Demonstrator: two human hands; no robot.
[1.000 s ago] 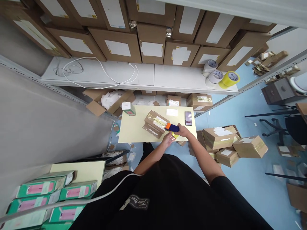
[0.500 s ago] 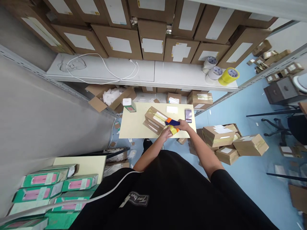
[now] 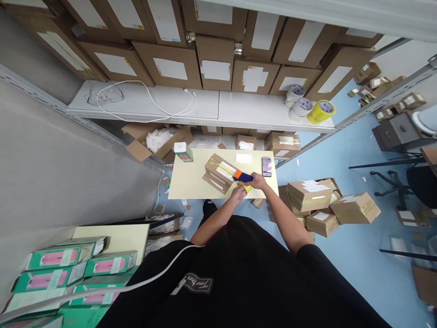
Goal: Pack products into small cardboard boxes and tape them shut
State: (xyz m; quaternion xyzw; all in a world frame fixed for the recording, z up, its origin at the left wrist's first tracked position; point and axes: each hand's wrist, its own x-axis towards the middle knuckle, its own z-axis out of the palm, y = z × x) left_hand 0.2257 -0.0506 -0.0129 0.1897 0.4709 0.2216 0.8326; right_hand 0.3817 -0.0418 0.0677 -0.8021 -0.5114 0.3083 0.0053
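My right hand (image 3: 258,181) is wrapped round a dark blue and orange tape dispenser (image 3: 244,177) above the table's front part. Yellow packing tape (image 3: 248,188) shows below it, partly hidden by my fingers. My left hand (image 3: 238,194) is closed at that tape, just below and left of my right hand. Left of the dispenser, a brown cardboard box (image 3: 218,169) lies at a slant with tape and a white label on top. A flap stands out along its near left side. The dispenser's orange end is close to the box's right end; I cannot tell whether they touch.
On the pale table (image 3: 184,182) are a green and white box (image 3: 183,152), a white paper (image 3: 243,158) and a phone (image 3: 266,166). Tape rolls (image 3: 302,108) and a white cable (image 3: 150,98) lie on the shelf behind. Cardboard boxes (image 3: 310,195) are piled on the floor at right.
The dispenser has turned slightly and shifted a little left and down, and less of the yellow tape shows. Both hands stay close together at it. The view has tilted slightly.
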